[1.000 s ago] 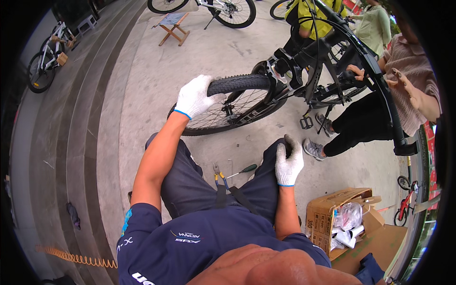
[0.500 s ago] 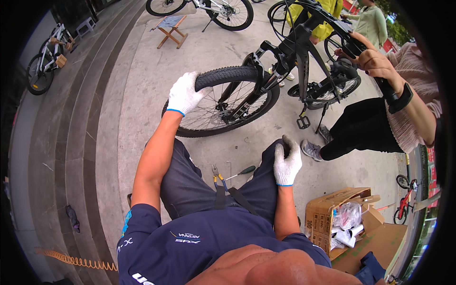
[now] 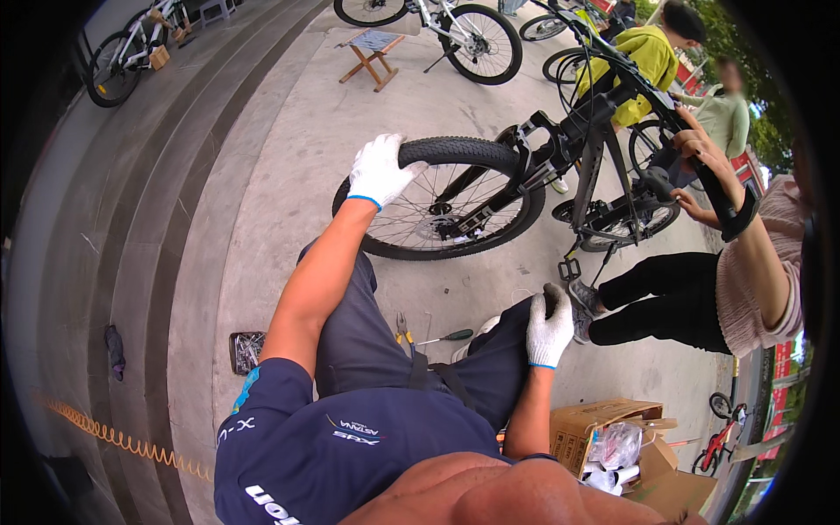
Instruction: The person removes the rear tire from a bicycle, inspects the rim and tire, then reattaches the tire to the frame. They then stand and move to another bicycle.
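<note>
My left hand [image 3: 378, 171], in a white knit glove with a blue cuff, grips the front tyre [image 3: 464, 150] of a black bicycle [image 3: 597, 118]. The thumb lies over the tread; the fingertips are partly hidden. My right hand [image 3: 549, 337], gloved the same way with a grey palm, rests at my right knee, thumb and fingers apart and holding nothing. On the ground between my legs lie pliers [image 3: 402, 325] with yellow-and-blue handles and a green-handled screwdriver [image 3: 457, 335]. At the right, another person's hand [image 3: 707, 157] is at the bicycle's handlebar.
A tray of small metal parts [image 3: 248, 352] sits by my left elbow. An open cardboard box [image 3: 573, 430] holding plastic wrap stands at the lower right. Stone steps [image 3: 162, 236] run along the left, with a coiled orange hose [image 3: 131, 446]. A folding stool [image 3: 371, 59] stands ahead.
My view has shifted, so the bicycle appears farther right. The parts tray has come into sight. My left hand stays on the tyre, my right by the knee. The other person's second hand now shows.
</note>
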Motion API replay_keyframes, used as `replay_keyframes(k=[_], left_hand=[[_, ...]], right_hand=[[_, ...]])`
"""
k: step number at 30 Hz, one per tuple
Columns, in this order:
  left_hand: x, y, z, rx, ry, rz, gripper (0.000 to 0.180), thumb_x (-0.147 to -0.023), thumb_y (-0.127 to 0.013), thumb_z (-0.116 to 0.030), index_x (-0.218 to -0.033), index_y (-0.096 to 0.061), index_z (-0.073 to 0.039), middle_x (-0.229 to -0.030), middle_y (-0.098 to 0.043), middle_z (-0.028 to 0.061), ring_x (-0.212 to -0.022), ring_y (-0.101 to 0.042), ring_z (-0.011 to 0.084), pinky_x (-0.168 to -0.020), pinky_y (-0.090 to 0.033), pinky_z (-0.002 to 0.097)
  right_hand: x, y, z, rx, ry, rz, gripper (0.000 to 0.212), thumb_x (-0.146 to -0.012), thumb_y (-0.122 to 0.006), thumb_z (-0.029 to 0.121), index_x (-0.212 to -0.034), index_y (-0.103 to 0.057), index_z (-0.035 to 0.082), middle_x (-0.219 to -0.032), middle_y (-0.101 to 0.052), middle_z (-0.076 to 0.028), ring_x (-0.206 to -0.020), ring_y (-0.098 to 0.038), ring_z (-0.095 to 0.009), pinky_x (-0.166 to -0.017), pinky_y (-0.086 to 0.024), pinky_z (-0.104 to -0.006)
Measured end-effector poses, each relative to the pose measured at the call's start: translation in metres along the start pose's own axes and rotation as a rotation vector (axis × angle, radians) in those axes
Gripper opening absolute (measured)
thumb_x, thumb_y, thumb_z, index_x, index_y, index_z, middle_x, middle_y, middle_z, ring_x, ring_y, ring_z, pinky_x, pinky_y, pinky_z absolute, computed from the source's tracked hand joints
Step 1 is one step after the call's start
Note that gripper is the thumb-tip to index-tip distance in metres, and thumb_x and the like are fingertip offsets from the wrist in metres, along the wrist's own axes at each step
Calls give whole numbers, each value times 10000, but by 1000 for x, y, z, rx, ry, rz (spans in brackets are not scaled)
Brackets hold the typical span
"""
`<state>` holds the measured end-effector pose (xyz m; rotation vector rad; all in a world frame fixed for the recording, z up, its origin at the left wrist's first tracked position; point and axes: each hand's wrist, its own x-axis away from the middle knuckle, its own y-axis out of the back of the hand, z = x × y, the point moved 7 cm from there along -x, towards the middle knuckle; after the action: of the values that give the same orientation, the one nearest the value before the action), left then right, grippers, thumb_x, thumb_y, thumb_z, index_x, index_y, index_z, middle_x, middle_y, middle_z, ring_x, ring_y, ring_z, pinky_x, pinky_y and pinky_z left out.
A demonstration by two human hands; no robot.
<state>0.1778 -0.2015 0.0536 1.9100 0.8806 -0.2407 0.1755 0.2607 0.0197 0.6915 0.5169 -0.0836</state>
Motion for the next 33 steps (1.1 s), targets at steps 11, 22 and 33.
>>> replay_keyframes(k=[11,22,33], left_hand=[[16,-8,12,123,68,22,564,-923,-824,-505,-1303,-725,-99,-1310,-693,168,-1262,-647,392,-1095,-531,520],[24,-29,-7,295,-99,24,439,-901,-871,-252,-1257,-743,-30,-1259,-736,197,-1244,-685,393,-1079,-556,470],[-32,-142,72,353,294,229,366,-918,-853,-200,-1235,-750,-47,-1269,-738,177,-1235,-701,377,-1073,-563,457]], right_hand=[[-28,-55,23,-29,-9,313,349,-1021,-779,219,-1282,-743,-10,-1189,-816,-194,-1066,-810,-283,-979,-616,-399],[-18,-234,23,-14,110,1020,430,-991,-761,315,-1294,-744,11,-1202,-794,-236,-1114,-783,-378,-968,-619,-453],[6,-339,-49,118,2,1808,601,-975,-736,497,-1354,-741,31,-1244,-794,-236,-1164,-759,-415,-1020,-591,-492]])
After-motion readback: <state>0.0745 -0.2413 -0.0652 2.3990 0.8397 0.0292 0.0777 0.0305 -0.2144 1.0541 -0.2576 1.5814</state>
